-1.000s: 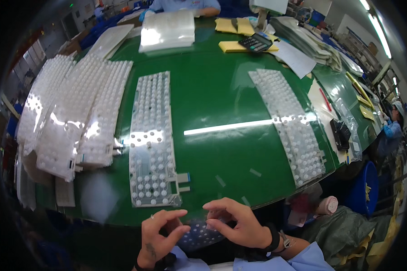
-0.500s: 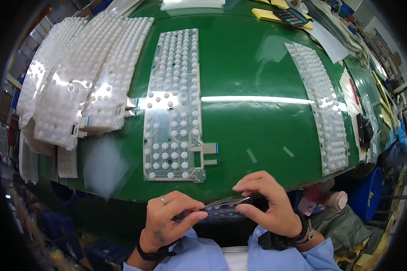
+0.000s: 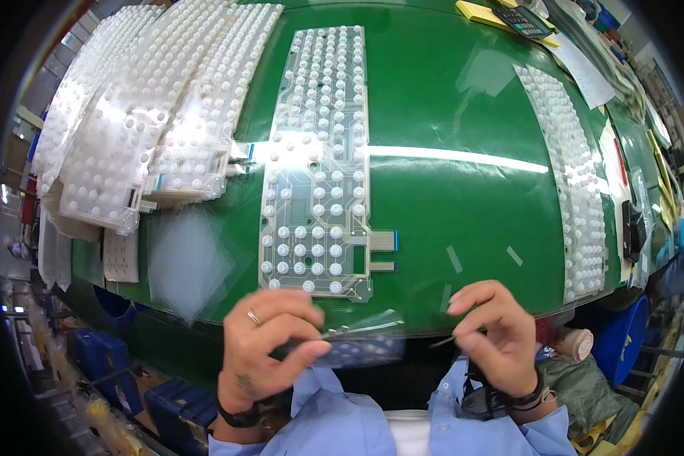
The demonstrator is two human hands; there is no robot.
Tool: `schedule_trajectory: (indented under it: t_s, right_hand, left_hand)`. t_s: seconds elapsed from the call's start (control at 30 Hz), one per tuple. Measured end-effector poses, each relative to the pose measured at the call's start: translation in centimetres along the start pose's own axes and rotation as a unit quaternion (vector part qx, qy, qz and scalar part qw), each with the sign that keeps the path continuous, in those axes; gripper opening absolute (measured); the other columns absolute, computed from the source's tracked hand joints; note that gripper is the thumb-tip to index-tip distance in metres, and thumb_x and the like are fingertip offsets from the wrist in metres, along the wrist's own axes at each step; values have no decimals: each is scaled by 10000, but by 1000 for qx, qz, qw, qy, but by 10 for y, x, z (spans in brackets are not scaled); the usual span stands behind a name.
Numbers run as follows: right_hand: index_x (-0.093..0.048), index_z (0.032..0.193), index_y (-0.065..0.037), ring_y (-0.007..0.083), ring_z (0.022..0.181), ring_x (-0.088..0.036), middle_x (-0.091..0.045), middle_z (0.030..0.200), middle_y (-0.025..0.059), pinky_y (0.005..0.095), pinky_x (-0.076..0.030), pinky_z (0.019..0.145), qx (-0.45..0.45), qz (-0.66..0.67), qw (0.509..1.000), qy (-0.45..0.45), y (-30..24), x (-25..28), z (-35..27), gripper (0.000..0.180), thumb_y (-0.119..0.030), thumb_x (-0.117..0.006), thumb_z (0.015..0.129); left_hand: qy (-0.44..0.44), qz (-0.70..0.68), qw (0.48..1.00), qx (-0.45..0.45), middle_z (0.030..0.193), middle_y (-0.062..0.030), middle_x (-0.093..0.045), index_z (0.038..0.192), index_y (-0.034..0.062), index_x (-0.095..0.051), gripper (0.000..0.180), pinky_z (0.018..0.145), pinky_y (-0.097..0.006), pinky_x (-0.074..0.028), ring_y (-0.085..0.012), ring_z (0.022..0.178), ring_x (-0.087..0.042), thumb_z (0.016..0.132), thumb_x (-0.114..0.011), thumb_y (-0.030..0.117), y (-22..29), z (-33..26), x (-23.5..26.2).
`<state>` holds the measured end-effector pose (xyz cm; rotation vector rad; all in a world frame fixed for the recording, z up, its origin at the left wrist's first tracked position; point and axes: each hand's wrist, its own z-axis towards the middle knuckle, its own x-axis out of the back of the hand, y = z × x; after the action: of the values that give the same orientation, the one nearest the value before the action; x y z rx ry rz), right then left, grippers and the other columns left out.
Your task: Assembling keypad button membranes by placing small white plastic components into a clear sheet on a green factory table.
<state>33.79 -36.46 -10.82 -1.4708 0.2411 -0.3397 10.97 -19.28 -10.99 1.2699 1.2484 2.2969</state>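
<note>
Over the table's near edge, my left hand point(image 3: 266, 342) pinches the left end of a small clear plastic sheet point(image 3: 368, 343) between thumb and fingers. Pale spots show on the sheet, which is partly blurred. My right hand point(image 3: 498, 338) is apart from it, a little to the right, thumb and forefinger closed on a thin grey sliver point(image 3: 442, 343) whose kind I cannot make out. Beyond my hands lies a keyboard membrane point(image 3: 319, 182) with rows of white domes. Its two flat ribbon tails point(image 3: 384, 241) stick out at the lower right.
Stacked dome membranes point(image 3: 121, 129) cover the table's left side, with clear film sheets point(image 3: 186, 262) nearer me. Another membrane point(image 3: 570, 190) lies at the right. Short clear tape strips point(image 3: 454, 258) lie on the green tabletop point(image 3: 448, 197). A calculator point(image 3: 523, 21) sits at the far right.
My right hand has come away from the plastic sheet and moved right with the thin sliver. My left hand still holds the sheet, slightly further left. The whole view has shifted a little.
</note>
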Motion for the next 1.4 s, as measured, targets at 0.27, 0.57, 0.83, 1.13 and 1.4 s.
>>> schedule_trajectory:
  t_s: [0.27,0.57,0.83,1.13,1.4]
  right_hand:
    - [-590,1003,32,103,790,-615,-615,924,57,200,-495,680,-163,79,978,106,9,34,-14,110,-19,-616,909]
    - [-648,923,1,94,770,-598,-640,894,53,230,-472,650,-118,-78,987,80,5,30,19,67,-45,-647,875]
    - [-628,871,-29,161,662,-587,-618,808,70,261,-452,541,-70,-199,977,22,9,16,61,44,-43,-652,836]
    - [-626,833,-55,186,641,-584,-614,729,54,297,-446,561,-121,-285,951,-19,5,14,67,38,-50,-658,813]
    - [-670,842,-27,87,589,-446,-568,714,8,232,-350,522,-96,-281,955,-11,9,15,64,77,12,-693,781]
  left_hand:
    - [-188,37,978,-81,1268,-64,-637,677,143,-632,223,1008,-462,-341,-315,1284,-495,724,-796,287,11,11,-40]
    - [-191,49,976,-90,1257,-76,-639,689,158,-659,212,1003,-454,-338,-311,1267,-501,691,-793,322,25,26,-38]
    - [-215,46,972,-86,1238,-57,-652,680,188,-646,229,1004,-442,-302,-271,1229,-534,703,-777,374,3,22,-44]
    - [-217,35,970,-103,1216,-23,-661,678,192,-628,244,950,-419,-325,-239,1185,-559,693,-785,377,-4,23,-43]
    - [-216,30,970,-103,1207,-22,-665,670,191,-617,256,940,-421,-327,-235,1176,-564,678,-790,379,-3,24,-43]
